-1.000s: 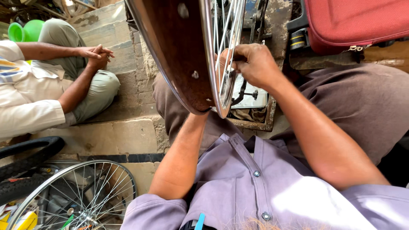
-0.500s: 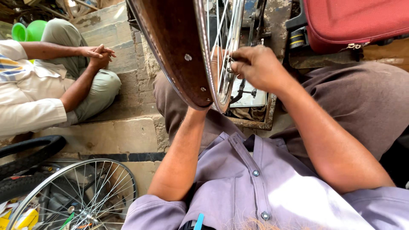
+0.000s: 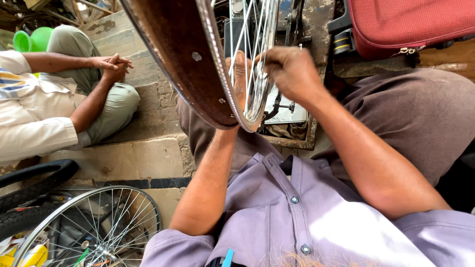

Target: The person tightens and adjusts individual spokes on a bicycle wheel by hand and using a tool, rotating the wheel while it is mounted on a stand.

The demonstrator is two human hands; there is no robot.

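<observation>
Between both hands [image 3: 292, 74], spoked wheel rim [image 3: 198, 64]

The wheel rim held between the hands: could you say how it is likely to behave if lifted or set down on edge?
The rim is a metal hoop laced with thin spokes, so probably stiff and light for its size. Round, it would likely roll or tip on edge. The left hand steadies it; the right hand pinches at the spokes.

We saw a wheel rim [image 3: 183, 54] lined in reddish brown, its edge and spokes [image 3: 250, 44] silver. To its right lay a red textured case [image 3: 410, 24]; below it, a pale lilac shirt [image 3: 316, 217] and brown trousers [image 3: 420, 113]. Left of the rim, a person wore a cream shirt [image 3: 29, 118] with blue and yellow stripes, beside a bright green vessel [image 3: 32, 39].
</observation>
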